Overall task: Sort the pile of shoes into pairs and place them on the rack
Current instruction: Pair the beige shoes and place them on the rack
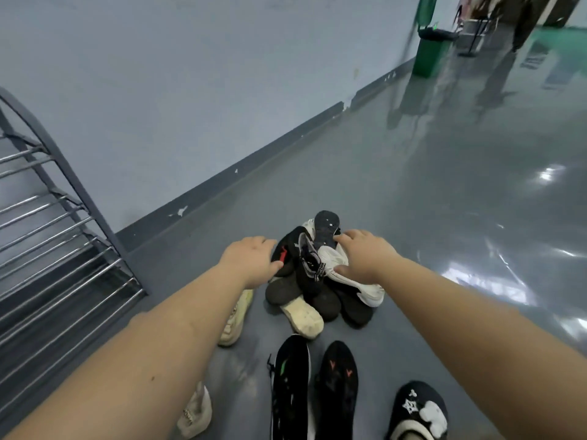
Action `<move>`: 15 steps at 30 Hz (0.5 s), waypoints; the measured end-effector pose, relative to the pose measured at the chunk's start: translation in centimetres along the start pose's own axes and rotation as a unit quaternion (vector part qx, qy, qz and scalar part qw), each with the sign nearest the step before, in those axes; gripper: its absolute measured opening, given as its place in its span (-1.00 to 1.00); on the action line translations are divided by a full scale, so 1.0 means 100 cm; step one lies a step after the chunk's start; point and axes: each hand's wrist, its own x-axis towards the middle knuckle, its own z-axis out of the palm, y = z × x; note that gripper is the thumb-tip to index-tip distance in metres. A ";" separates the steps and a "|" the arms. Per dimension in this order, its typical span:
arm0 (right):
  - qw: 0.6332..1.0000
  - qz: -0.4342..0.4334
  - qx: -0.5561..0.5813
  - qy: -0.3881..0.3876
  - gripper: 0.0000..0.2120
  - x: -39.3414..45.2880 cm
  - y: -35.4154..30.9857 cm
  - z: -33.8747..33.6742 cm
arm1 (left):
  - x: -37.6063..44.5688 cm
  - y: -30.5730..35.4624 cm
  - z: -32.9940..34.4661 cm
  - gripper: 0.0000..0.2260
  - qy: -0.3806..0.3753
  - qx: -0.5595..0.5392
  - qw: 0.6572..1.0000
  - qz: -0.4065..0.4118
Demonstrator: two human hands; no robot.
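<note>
**Reaching into the shoe pile, rack to the left**

Reaching over the heap of black and white shoes [317, 274] on the grey floor [444, 217], the left hand [254, 260] is seen pressed on a black red-marked shoe [284, 255], its grip apparently half curled; the right hand [362, 258] is laid with fingers spread on a white sneaker [359, 285] lying long-axis rightward. The grey metal rack [57, 249] stands nearer the left hand.

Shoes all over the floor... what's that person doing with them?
A person is reaching both hands into a pile of shoes on the grey floor. The left hand touches a black shoe with a red mark, and the right hand rests on a white shoe. Nothing is lifted yet. The metal shoe rack on the left shows no shoes, and a few others lie loose nearer the person.
</note>
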 end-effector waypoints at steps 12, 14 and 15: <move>0.998 0.007 -0.005 -0.069 -0.41 0.056 0.077 0.068 | 0.088 0.038 0.071 -0.48 -0.074 0.006 0.997 0.028; 0.997 0.015 -0.007 -0.078 -0.41 0.067 0.094 0.076 | 0.105 0.049 0.079 -0.48 -0.076 0.011 0.996 0.039; 0.996 0.020 -0.006 -0.084 -0.41 0.073 0.102 0.081 | 0.113 0.054 0.083 -0.48 -0.079 0.013 0.996 0.044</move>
